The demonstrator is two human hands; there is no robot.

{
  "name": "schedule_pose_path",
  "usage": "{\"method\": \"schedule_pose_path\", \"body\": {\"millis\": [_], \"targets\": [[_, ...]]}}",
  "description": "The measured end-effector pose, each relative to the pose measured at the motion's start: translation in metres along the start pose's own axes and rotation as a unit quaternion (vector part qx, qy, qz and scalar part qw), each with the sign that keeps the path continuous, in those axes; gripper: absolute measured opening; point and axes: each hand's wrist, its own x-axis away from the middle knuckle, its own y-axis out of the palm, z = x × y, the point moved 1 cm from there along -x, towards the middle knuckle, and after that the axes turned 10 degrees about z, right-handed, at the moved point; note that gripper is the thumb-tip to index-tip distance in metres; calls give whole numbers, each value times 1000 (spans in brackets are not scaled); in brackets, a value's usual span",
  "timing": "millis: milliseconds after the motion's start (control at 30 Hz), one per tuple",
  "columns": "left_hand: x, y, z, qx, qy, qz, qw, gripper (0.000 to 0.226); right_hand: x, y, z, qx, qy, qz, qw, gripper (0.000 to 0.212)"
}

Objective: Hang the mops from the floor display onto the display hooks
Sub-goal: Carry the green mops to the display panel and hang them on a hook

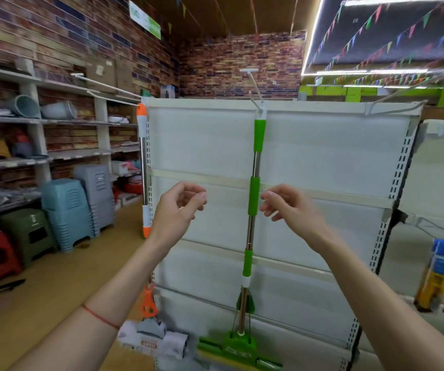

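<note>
Two mops: green mop point(254, 167) and orange mop point(142, 167) hooked.
Hands: left point(176, 207), right point(290, 207) loosely curled, empty, flanking green mop.
Next: find remaining floor mops.

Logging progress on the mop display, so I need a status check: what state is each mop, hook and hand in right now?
Green mop: hanging upright from the centre hook, released.
Orange mop: hanging at the panel's left edge.
Centre hook: occupied.
Right hook: empty.
Left hand: open, holding nothing.
Right hand: open, holding nothing, beside the green handle.
</note>
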Motion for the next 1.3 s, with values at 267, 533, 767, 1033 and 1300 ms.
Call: {"method": "schedule_pose_path", "body": {"millis": [267, 533, 767, 1033, 1300], "targets": [[12, -74, -3, -99, 14, 88, 991, 6, -14, 88, -2, -72, -9, -102, 992, 14], [51, -167, 14, -194, -2, 221, 956, 3, 8, 203, -35, -152, -52, -244, 956, 15], [98, -251, 26, -258, -20, 304, 917, 5, 42, 301, -76, -203, -107, -337, 913, 17], [133, -369, 47, -320, -21, 429, 844, 7, 89, 431, -149, -260, -166, -422, 853, 15], [128, -456, 32, -344, -46, 448, 824, 8, 104, 535, -184, -272, -160, -447, 837, 16]]}}
